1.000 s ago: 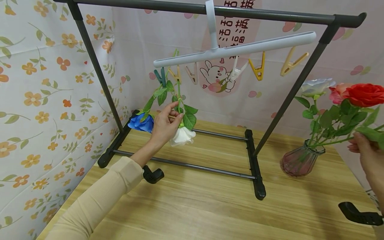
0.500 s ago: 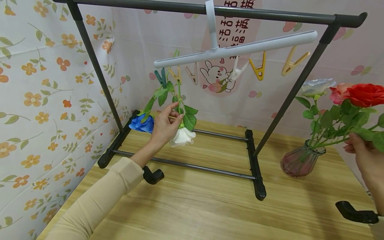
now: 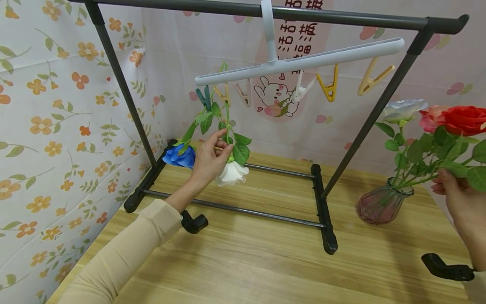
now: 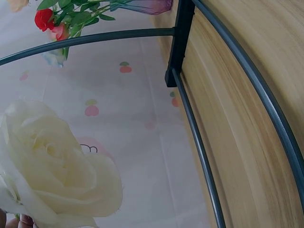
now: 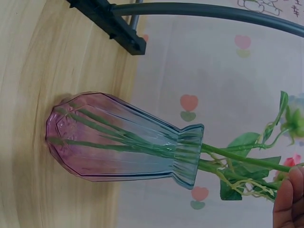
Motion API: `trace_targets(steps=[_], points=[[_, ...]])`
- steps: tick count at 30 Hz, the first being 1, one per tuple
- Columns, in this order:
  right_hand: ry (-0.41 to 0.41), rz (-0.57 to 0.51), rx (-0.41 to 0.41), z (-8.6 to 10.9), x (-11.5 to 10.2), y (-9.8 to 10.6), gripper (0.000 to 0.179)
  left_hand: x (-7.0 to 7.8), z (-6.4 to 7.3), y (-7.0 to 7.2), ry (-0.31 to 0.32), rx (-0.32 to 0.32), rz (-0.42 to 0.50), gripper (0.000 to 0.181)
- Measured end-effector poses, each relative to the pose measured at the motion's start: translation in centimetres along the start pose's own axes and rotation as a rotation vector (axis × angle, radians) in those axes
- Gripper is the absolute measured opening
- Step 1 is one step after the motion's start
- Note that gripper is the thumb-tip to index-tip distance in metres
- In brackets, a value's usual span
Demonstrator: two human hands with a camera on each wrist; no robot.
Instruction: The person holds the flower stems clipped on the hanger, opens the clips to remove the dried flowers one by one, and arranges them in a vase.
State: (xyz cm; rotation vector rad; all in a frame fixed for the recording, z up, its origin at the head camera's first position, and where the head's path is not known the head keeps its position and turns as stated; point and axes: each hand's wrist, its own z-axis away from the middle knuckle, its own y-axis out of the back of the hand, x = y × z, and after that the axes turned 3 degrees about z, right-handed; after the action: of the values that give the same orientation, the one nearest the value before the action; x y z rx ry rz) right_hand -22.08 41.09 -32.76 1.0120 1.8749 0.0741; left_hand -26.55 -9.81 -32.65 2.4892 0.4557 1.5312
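Note:
My left hand (image 3: 209,157) pinches the green stem of a white rose (image 3: 231,174), which hangs head down from a yellow clothespin (image 3: 223,93). Beside it a blue rose (image 3: 180,156) hangs from a teal clothespin (image 3: 204,98). Both pins are on a white hanger (image 3: 300,63). At the right, my right hand (image 3: 461,202) pinches a green flower stem rising from a pink-and-blue glass vase (image 5: 123,137); which bloom it bears cannot be told. A red rose (image 3: 465,119) and a pale blue-white rose (image 3: 404,109) stand in the same bunch.
The hanger hooks over a dark metal rack (image 3: 326,207) standing on the wooden table (image 3: 247,261). Several more clothespins hang along it, among them a yellow one (image 3: 329,84) and a white one (image 3: 301,89). Patterned cloth (image 3: 68,126) covers the walls behind and at left.
My right hand has moved slightly left, toward the vase, still holding the stem. My left hand stays on the white rose's stem.

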Motion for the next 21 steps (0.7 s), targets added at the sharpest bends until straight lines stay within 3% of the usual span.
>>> trace_targets(steps=[12,21], points=[[0.000,-0.006,0.011,-0.06,0.01,-0.45,0.051,0.13,0.00,0.00,0.000,0.001,0.007,0.046],[0.039,-0.058,0.042,-0.24,0.18,-0.88,0.043,0.07,0.07,0.01,-0.010,0.005,0.004,0.046]])
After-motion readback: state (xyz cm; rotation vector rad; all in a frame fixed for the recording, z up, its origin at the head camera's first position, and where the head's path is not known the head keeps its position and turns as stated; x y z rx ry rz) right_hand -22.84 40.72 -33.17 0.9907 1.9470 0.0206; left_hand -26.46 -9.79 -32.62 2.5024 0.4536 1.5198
